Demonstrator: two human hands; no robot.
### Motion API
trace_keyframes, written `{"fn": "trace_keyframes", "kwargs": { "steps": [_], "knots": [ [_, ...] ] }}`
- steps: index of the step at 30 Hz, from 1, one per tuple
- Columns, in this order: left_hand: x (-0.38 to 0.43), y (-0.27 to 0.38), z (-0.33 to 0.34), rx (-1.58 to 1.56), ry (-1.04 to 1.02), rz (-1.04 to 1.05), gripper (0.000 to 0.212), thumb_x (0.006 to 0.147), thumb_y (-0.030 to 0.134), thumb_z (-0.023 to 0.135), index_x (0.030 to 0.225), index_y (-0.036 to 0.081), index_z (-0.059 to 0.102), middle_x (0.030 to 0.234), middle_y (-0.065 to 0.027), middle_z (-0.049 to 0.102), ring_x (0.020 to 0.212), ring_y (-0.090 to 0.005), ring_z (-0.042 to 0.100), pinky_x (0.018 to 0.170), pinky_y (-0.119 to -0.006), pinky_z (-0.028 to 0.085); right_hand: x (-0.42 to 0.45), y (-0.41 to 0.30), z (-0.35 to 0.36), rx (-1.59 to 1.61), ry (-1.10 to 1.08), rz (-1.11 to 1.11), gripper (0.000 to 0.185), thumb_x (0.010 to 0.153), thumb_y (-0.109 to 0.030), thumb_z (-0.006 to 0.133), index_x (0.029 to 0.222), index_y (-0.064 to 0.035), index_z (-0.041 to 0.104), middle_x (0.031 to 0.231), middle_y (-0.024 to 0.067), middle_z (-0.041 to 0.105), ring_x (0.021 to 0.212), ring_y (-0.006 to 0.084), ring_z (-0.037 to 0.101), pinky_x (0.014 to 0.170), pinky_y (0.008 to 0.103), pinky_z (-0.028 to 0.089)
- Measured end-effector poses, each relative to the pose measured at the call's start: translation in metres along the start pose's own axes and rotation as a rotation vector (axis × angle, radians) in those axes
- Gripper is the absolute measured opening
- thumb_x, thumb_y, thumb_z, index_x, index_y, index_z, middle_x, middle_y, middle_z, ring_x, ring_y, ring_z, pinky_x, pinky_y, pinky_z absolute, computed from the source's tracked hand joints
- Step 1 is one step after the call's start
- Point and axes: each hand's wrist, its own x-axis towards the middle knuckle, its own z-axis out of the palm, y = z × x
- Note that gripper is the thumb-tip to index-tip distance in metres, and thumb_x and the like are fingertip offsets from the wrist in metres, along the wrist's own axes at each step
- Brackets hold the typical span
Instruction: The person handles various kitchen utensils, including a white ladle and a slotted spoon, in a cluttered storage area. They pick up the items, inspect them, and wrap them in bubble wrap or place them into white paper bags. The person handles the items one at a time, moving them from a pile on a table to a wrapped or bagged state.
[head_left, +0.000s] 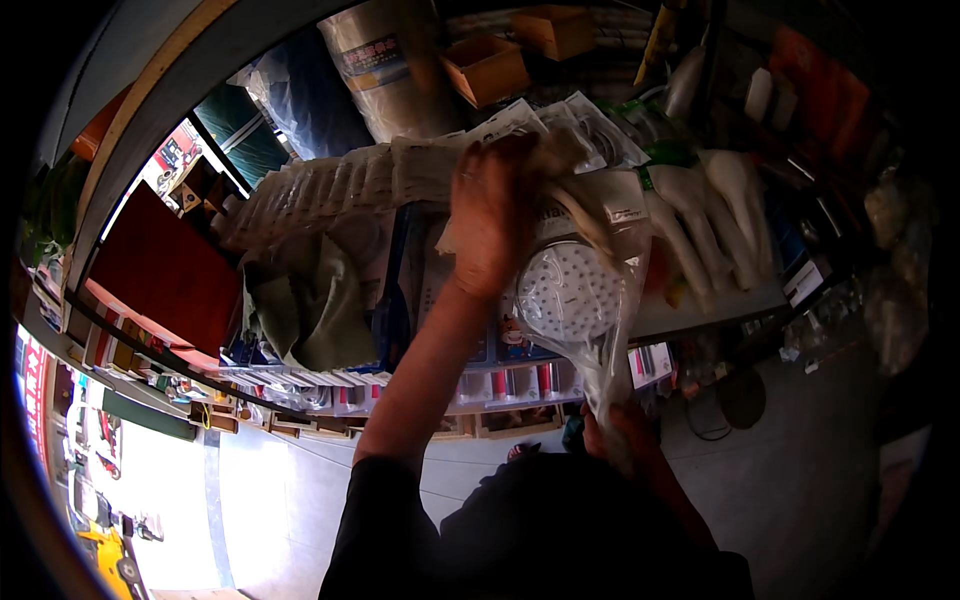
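A white handheld shower head (571, 291) in a clear plastic bag lies in front of me, its round perforated face turned up. Low in the picture, my right hand (624, 433) is closed around its bagged handle. My left hand (491, 214) reaches over the upper end of the packaging, gripping a tan cloth (562, 154) that is dark and partly blurred. One end of the cloth hangs down beside the bag's printed header (622, 196). More bagged white shower heads (694, 217) rest to the right.
A row of plastic-wrapped packets (322, 184) runs along the shelf's left side. An olive cloth (311, 304) lies near a red panel (169, 274). Behind stand an open cardboard box (486, 71) and a wrapped roll (390, 82). Carded goods (517, 382) line the shelf below.
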Motion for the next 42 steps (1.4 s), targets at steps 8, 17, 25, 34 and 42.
{"fn": "trace_keyframes", "kwargs": {
  "steps": [8,17,25,34,42],
  "knots": [
    [-0.011,-0.057,-0.029,-0.641,0.463,-0.489,0.008,0.094,0.008,0.049,0.098,0.002,0.051,0.089,-0.0018,0.053,0.078,-0.0086,0.047,0.072,-0.022,0.041,-0.004,0.011,-0.019,0.137,0.03,-0.019,0.049,0.086,-0.042,0.055,0.108,0.0013,0.048,0.062,0.006,0.047,0.047,0.0162,0.042,0.046,0.0304,0.035],
    [-0.014,0.067,-0.022,-0.265,0.014,0.074,0.033,0.072,0.0,0.063,0.103,0.001,0.051,0.116,-0.0153,0.057,0.107,-0.033,0.053,0.097,-0.044,0.038,-0.001,0.011,-0.023,0.111,-0.064,-0.001,0.038,0.087,-0.035,0.053,0.1,0.0005,0.051,0.067,0.0064,0.053,0.052,0.0147,0.05,0.048,0.0272,0.041],
    [-0.096,0.114,-0.006,-0.445,-0.305,0.106,0.042,0.058,0.003,0.068,0.094,0.007,0.047,0.121,-0.0112,0.059,0.118,-0.0304,0.051,0.094,-0.045,0.039,0.008,0.005,-0.027,-0.047,0.192,-0.229,0.033,0.089,-0.032,0.051,0.103,-0.0026,0.049,0.067,0.0033,0.052,0.057,0.0132,0.053,0.049,0.0275,0.041],
    [-0.09,0.089,-0.011,-0.37,-0.21,0.054,0.037,0.071,0.003,0.063,0.106,0.002,0.049,0.123,-0.0157,0.056,0.116,-0.0331,0.052,0.097,-0.045,0.038,0.002,-0.013,-0.015,0.162,-0.047,-0.183,0.049,0.087,-0.046,0.046,0.111,-0.0027,0.048,0.057,-0.0003,0.04,0.042,0.0115,0.034,0.042,0.0258,0.028],
    [-0.074,0.112,-0.002,-0.585,-0.103,-0.083,0.033,0.074,-0.002,0.062,0.106,-0.002,0.053,0.109,-0.017,0.059,0.107,-0.0334,0.056,0.099,-0.049,0.036,0.0,-0.007,-0.019,0.125,-0.167,-0.114,0.051,0.089,-0.04,0.048,0.125,-0.0034,0.042,0.075,0.0068,0.053,0.072,0.0145,0.052,0.066,0.0252,0.042]
  ]
}}
